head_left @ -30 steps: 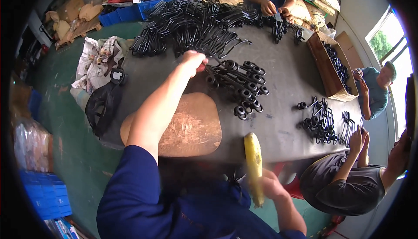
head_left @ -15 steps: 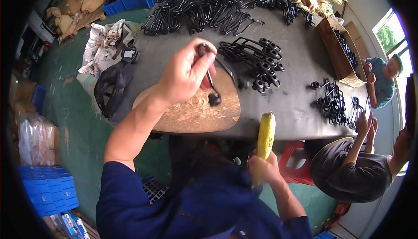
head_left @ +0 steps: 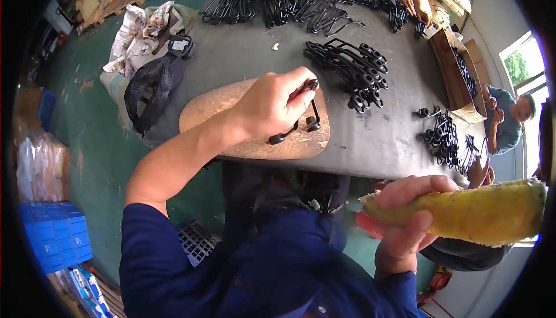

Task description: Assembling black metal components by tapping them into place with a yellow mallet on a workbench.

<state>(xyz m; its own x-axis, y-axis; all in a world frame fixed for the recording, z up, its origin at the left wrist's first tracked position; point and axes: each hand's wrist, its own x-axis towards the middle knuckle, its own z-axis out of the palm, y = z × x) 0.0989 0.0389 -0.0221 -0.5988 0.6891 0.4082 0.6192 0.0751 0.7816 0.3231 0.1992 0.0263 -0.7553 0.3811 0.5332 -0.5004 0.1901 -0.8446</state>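
Over one board, left hand grips black rodwork, right hand one club.

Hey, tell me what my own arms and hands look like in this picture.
Your left sleeve and right sleeve are plain dark navy blue. The left one ends around the elbow, leaving the left forearm bare. The left hand and right hand are ungloved; no watch shows.
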